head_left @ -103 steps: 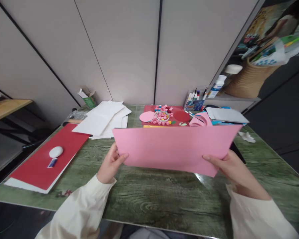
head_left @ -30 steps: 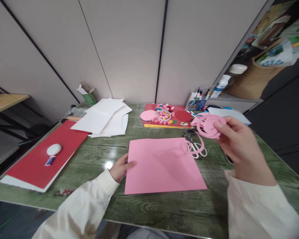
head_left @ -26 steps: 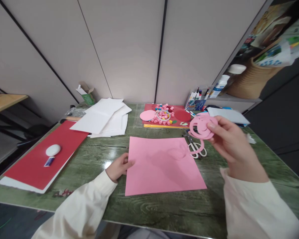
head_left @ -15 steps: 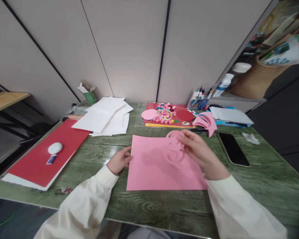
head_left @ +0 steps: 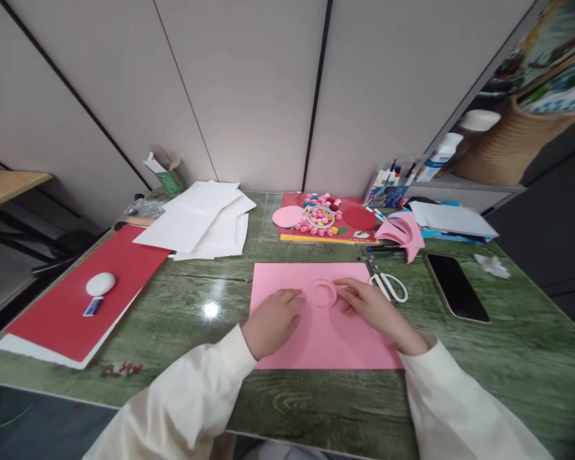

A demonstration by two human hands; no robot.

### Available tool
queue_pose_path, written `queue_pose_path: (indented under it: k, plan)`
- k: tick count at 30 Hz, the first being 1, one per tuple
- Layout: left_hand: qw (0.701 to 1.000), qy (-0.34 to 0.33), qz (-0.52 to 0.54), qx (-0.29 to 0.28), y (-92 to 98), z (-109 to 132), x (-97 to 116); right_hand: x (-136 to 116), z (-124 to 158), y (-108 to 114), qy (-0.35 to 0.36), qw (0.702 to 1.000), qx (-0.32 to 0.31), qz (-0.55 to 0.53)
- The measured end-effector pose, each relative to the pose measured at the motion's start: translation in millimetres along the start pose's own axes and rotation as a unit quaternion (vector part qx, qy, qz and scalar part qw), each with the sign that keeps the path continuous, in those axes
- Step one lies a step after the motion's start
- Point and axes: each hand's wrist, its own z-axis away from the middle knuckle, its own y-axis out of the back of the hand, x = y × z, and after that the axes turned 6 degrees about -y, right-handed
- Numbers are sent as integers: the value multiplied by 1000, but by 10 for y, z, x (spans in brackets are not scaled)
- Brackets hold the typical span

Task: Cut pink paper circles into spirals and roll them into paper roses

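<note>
A pink paper ring [head_left: 334,293] lies around the middle of a larger pink sheet [head_left: 278,276] on the table in front of me. My right hand [head_left: 370,309] is at the ring's right edge, its fingertips bent onto the paper there. On the left part of the sheet rests my left hand [head_left: 274,322], palm down, fingers stretched toward the ring and holding nothing. White-handled scissors [head_left: 393,287] lie just beyond the sheet's right edge, partly behind my right hand.
A phone [head_left: 457,287] and a crumpled tissue [head_left: 492,265] lie right. Pink paper offcuts [head_left: 409,233] and a red sheet [head_left: 292,203] with small pink pieces are behind. White papers [head_left: 186,217] and red paper [head_left: 62,319] bearing a white oval object [head_left: 100,284] lie left.
The pink paper ring, held up in my right hand before, is now down on the sheet. My left hand has moved right, from the sheet's edge onto it. The scissors have come into view.
</note>
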Motion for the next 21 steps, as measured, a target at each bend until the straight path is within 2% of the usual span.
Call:
queue_pose_path:
  k: [4,7,10,12,18,21]
  plan:
    - [995,-72,-66,-22,-261,-60,-18,15,45,76,79,978,95,169]
    - [996,-58,-71,-19,-303,-7,100,28,61,121,112,956,134,235]
    - [999,-42,-24,-13,-267,56,249,43,78,133,138,942,117,283]
    - [998,-56,-8,-6,-241,67,276,62,86,126,154,931,90,318]
    - [996,-63,-63,-9,-290,6,75,178,76,74,164,880,55,443]
    - [996,-74,-37,-18,-307,15,75,209,60,10,158,863,62,476]
